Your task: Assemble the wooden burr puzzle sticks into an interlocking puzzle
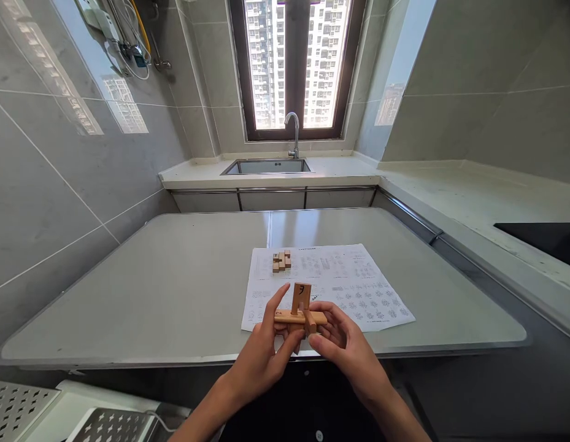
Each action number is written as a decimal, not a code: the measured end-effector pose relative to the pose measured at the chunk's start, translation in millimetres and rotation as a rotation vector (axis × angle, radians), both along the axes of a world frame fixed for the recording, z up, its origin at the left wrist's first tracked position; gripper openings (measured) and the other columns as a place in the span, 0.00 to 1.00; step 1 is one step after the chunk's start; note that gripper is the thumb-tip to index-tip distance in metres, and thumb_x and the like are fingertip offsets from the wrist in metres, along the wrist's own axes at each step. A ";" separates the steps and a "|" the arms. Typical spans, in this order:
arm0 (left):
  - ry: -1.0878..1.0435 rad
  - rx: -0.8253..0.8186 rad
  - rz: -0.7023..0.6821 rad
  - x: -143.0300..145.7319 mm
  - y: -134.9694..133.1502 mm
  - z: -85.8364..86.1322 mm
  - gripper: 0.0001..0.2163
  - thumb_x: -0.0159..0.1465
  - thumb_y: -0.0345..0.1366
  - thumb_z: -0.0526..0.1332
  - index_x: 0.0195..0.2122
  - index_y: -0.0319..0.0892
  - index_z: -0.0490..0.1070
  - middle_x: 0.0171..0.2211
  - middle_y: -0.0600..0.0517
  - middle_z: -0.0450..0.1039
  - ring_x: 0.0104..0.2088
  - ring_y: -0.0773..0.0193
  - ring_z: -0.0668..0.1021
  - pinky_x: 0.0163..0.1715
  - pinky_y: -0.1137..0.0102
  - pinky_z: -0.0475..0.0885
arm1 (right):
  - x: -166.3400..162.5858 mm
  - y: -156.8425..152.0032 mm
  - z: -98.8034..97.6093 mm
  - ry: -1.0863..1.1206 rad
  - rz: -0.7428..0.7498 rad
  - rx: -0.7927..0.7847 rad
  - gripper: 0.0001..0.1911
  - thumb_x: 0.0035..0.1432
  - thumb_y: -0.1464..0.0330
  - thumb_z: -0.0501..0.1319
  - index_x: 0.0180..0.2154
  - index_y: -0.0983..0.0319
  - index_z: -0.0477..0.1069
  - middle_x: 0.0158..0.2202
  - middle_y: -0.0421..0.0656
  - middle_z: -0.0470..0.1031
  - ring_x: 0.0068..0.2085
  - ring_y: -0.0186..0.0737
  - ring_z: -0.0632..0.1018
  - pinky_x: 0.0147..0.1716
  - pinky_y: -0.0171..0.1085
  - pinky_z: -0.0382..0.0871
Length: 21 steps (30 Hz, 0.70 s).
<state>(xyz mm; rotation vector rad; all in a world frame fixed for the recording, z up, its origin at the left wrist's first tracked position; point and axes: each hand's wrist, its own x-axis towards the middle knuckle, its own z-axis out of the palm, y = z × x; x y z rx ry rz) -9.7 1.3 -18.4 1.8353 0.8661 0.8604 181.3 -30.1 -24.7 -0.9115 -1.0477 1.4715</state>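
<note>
Both hands hold a small wooden puzzle (300, 312) made of crossed bars, just above the near edge of a grey table (174, 288). One bar lies level and another stands upright with a mark on it. My left hand (266, 350) grips it from the left, index finger raised. On the right side, my right hand (346, 347) pinches the puzzle with curled fingers. Behind it lies a printed instruction sheet (358, 288), and a few loose wooden blocks (281, 261) rest on the sheet's far left corner.
A sink (266, 166) with a tap (294, 132) sits under the window at the back. A pale counter (473, 190) runs along the right with a dark hob (546, 236). Perforated metal trays (45, 414) lie low at the left.
</note>
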 end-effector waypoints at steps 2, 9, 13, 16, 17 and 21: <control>0.045 0.014 -0.044 -1.9 0.9 2.2 0.35 0.75 0.37 0.57 0.76 0.51 0.35 0.42 0.50 0.80 0.38 0.61 0.81 0.47 0.63 0.77 | -0.5 -0.1 0.2 -0.016 0.018 -0.005 0.28 0.55 0.55 0.76 0.53 0.55 0.71 0.52 0.47 0.80 0.56 0.55 0.79 0.59 0.52 0.71; 0.101 -0.021 -0.091 0.3 -1.4 2.8 0.38 0.77 0.39 0.54 0.76 0.51 0.25 0.38 0.50 0.78 0.37 0.59 0.80 0.47 0.61 0.75 | -2.5 -0.8 -1.9 -0.005 -0.045 0.008 0.27 0.55 0.56 0.76 0.51 0.55 0.69 0.49 0.46 0.81 0.55 0.54 0.80 0.56 0.49 0.73; 0.060 -0.049 -0.076 4.6 -3.6 -0.1 0.39 0.77 0.41 0.54 0.75 0.50 0.22 0.35 0.52 0.77 0.34 0.61 0.79 0.43 0.63 0.76 | -3.2 0.4 -3.9 0.039 -0.071 0.013 0.26 0.54 0.57 0.76 0.49 0.54 0.68 0.46 0.44 0.82 0.51 0.53 0.81 0.46 0.46 0.78; 0.033 -0.088 -0.045 7.4 -1.5 -2.9 0.39 0.76 0.42 0.55 0.75 0.50 0.23 0.33 0.55 0.77 0.27 0.65 0.76 0.38 0.65 0.76 | -3.5 4.0 -3.4 0.046 -0.066 0.012 0.26 0.53 0.56 0.76 0.48 0.54 0.69 0.46 0.45 0.83 0.50 0.55 0.82 0.44 0.46 0.79; 0.023 -0.113 -0.034 8.2 0.1 -4.1 0.39 0.76 0.43 0.55 0.75 0.50 0.23 0.32 0.55 0.77 0.25 0.66 0.75 0.36 0.66 0.75 | -3.0 6.3 -3.5 0.044 -0.071 0.010 0.26 0.53 0.56 0.76 0.48 0.55 0.69 0.46 0.46 0.83 0.50 0.55 0.82 0.45 0.47 0.79; 0.023 -0.184 0.007 7.0 9.5 -9.7 0.40 0.76 0.45 0.56 0.75 0.50 0.24 0.34 0.56 0.77 0.24 0.68 0.74 0.32 0.68 0.75 | 6.8 25.1 -10.7 0.025 -0.158 0.006 0.24 0.55 0.55 0.75 0.48 0.56 0.70 0.50 0.46 0.83 0.56 0.54 0.80 0.56 0.50 0.74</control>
